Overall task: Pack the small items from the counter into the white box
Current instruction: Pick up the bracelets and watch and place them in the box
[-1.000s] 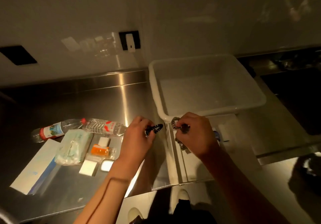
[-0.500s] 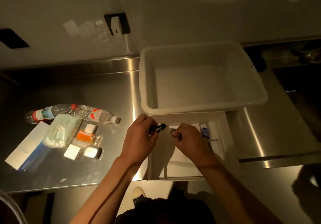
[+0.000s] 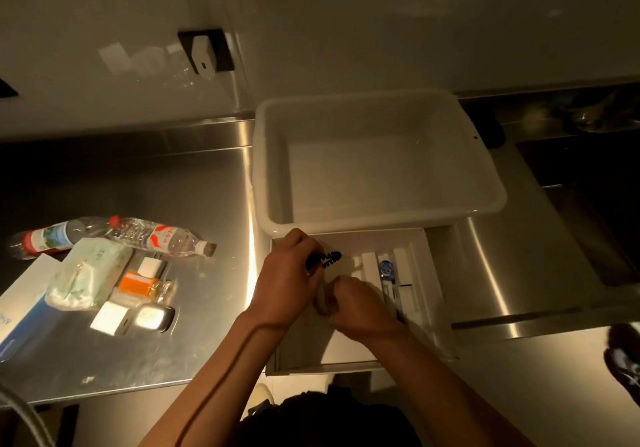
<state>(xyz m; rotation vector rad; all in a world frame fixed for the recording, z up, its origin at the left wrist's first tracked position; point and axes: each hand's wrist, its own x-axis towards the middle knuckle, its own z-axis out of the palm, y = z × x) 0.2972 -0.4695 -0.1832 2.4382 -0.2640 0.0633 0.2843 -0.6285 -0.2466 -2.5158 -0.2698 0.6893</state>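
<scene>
My left hand (image 3: 285,285) pinches a black toothed hair clip (image 3: 323,260) above the far left corner of the shallow white box (image 3: 349,356). Touching it on the right, my right hand (image 3: 360,306) is closed around a small metal item that its fingers mostly hide. The box lies open at the counter's front edge and holds a white strip (image 3: 369,264) and a blue-labelled tube (image 3: 385,270) along its right side. Other small items stay on the counter to the left: an orange packet (image 3: 135,282), small white boxes (image 3: 110,318) and a shiny case (image 3: 152,318).
A large white plastic tub (image 3: 485,169) stands just behind the box. Two water bottles (image 3: 162,237), a tissue pack (image 3: 90,280) and a blue-and-white carton (image 3: 20,308) lie at the left. A dark sink (image 3: 588,204) is at the right.
Both hands have come down from the tub's front rim to over the white box. My right hand has dropped lower and closed over the metal item, hiding it.
</scene>
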